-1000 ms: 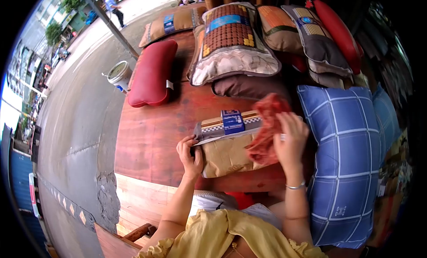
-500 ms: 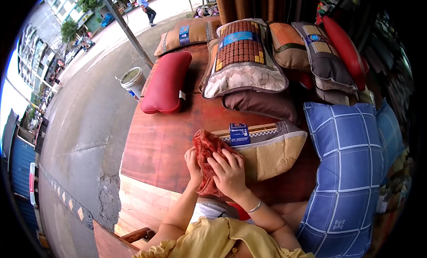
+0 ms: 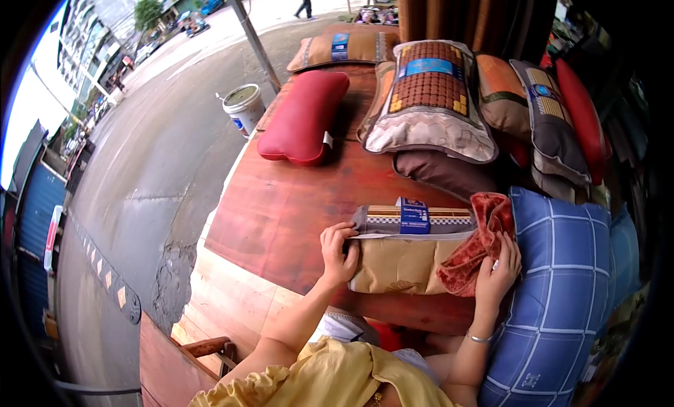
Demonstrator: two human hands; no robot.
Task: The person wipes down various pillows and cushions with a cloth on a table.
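"Where the table [image 3: 281, 217] ends at left, what container?"
"White bucket [image 3: 246, 117]; murky contents [image 3: 243, 95] unidentifiable."
"Hands?"
"Left hand [image 3: 340, 256] grips tan pillow [image 3: 400, 261] by its left end, on table; right hand [image 3: 498, 269] grips red cloth [image 3: 494, 216] against its right end. Blue checked pillow [image 3: 558, 267] close beside."

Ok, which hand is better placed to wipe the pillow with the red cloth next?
Probably the right hand: it has the red cloth at one end of the pillow, while the left hand holds the opposite end.
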